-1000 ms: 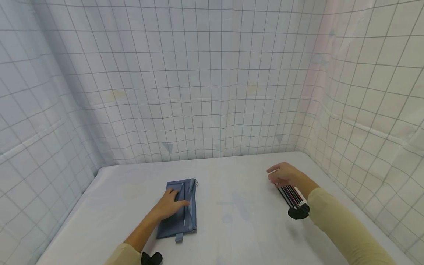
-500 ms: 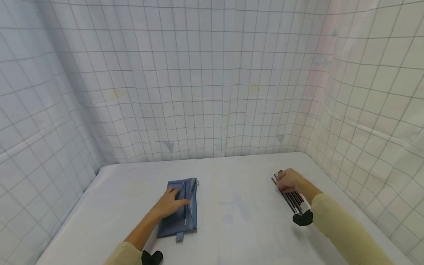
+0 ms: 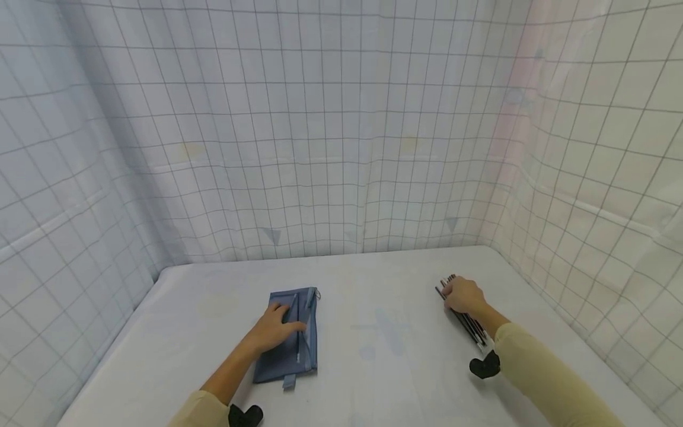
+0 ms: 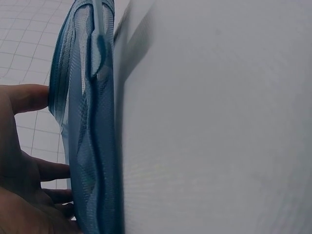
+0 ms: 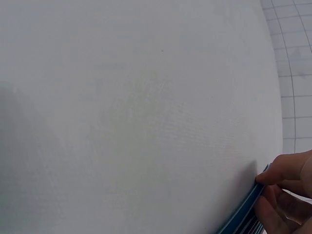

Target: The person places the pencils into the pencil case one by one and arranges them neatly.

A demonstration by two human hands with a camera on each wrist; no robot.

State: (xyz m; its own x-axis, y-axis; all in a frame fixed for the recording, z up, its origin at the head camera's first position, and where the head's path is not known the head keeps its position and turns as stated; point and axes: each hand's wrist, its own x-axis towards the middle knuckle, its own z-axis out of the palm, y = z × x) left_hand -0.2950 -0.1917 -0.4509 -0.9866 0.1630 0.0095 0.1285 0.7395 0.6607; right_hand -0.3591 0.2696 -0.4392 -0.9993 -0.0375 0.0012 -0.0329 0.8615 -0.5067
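Note:
A flat blue zippered pouch [image 3: 277,356], which looks like a pencil case, lies left of the middle of the table. My left hand [image 3: 272,331] rests on it with thumb and fingers spread; in the left wrist view the fingertips touch its upper face. Over at the right lies a row of thin dark pencils [image 3: 472,329] with pale near ends. My right hand [image 3: 463,296] is on their far part, thumb and fingers curled. In the right wrist view the thumb and fingers pinch the outermost pencil [image 5: 241,213] at the row's edge. The hand hides the middle of the row.
A white table [image 3: 363,379] carries both things. White grid-patterned curtains [image 3: 331,148] stand behind it and along both sides. The right curtain is close to the pencils. Each wrist wears a black camera mount [image 3: 484,365].
My right hand has come down onto the pencils and now grips at the row's left edge; the outermost pencil's far end has shifted slightly left. My left hand has stayed on the pouch.

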